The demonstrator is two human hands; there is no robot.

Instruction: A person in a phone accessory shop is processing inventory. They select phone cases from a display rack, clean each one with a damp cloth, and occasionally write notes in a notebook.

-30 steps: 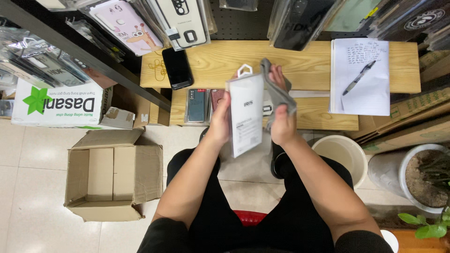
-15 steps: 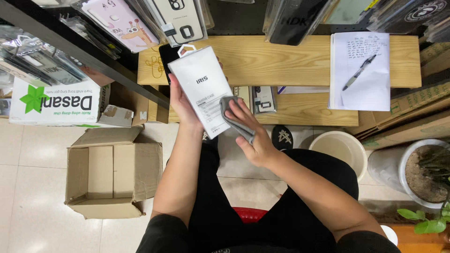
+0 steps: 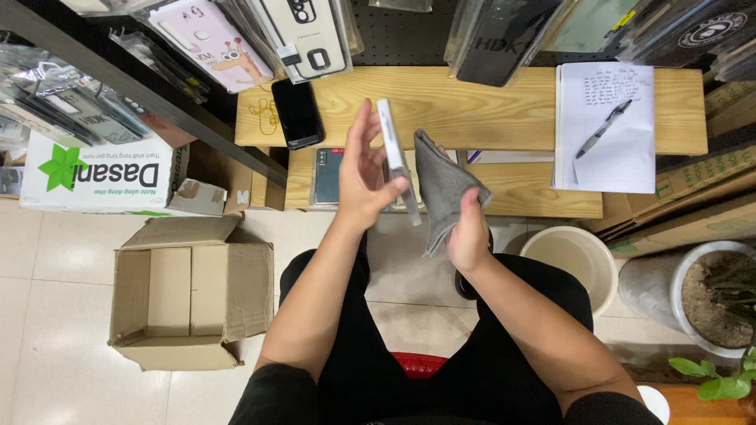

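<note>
While the left hand (image 3: 364, 177) pinches a flat white package (image 3: 396, 161) edge-on between thumb and fingers, the right hand (image 3: 466, 232) is bunched tight on a grey cloth (image 3: 441, 185) just beside it, both held up over the wooden bench (image 3: 472, 102), black phone (image 3: 298, 112) lying off left.

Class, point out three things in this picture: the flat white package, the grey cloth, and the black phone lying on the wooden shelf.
Flat white package (image 3: 396, 161), head view, on its narrow edge.
Grey cloth (image 3: 441, 189), head view, on its middle fold.
Black phone (image 3: 297, 112), head view, on its dark screen.
</note>
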